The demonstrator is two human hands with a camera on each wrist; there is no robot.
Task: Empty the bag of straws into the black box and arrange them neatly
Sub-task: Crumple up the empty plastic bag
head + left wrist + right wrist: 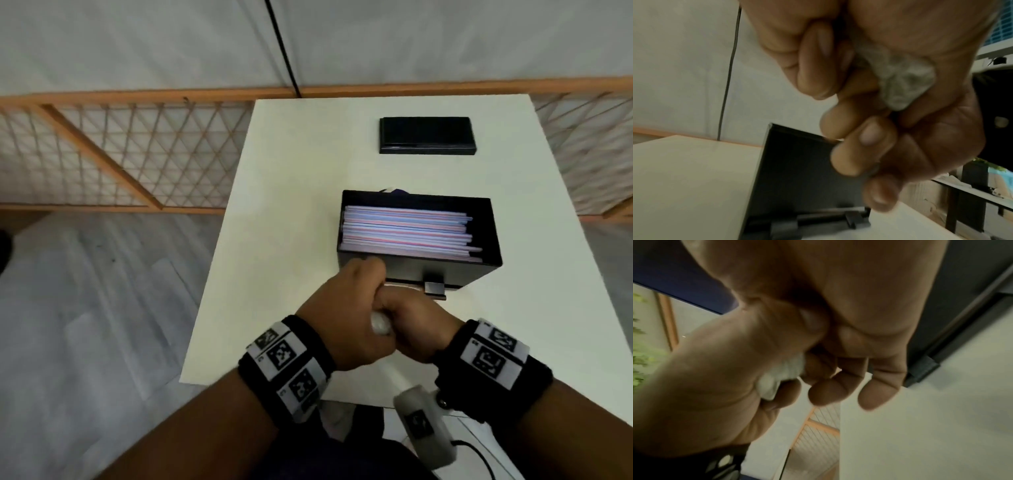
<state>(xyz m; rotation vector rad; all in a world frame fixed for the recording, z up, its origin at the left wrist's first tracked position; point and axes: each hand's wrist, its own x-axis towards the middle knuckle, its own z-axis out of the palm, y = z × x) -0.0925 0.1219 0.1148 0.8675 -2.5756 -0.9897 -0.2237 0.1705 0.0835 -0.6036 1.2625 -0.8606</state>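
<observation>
While pink, blue and white straws [409,233] lie flat and parallel in the rectangular matte black box [459,270] at frame centre, both the left hand [346,318] and right hand [416,329] clench the crumpled translucent bag [142,324] just below it; a flat black lid [427,135] rests higher on the white table [281,240].

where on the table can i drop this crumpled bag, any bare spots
Bare table runs left of the black box, from the far edge to the near edge. A bare strip lies between the box and the lid. Right of the box is narrower. Crowded: the near edge, where the left hand and right hand squeeze the bag beside the box's latch.
</observation>
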